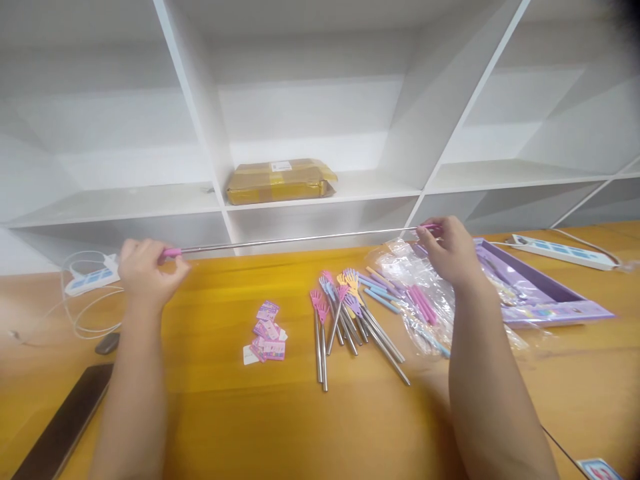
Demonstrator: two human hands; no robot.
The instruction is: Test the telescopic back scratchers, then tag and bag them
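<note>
I hold a long, fully extended metal telescopic rod (300,239) level above the yellow table (225,413). My left hand (147,270) is closed on its pink end at the left. My right hand (450,252) is closed on its other pink end at the right. Below the rod lies a pile of several collapsed rods (345,320) with pink, purple, blue and yellow claw-shaped heads. A small heap of pink and purple paper tags (267,333) lies to the left of that pile.
A clear plastic bag (415,293) with more coloured handles lies under my right hand, beside a purple flat box (540,293). Power strips sit at far left (90,280) and far right (565,252). A brown parcel (280,181) rests on the white shelf. A dark flat object (65,420) lies at bottom left.
</note>
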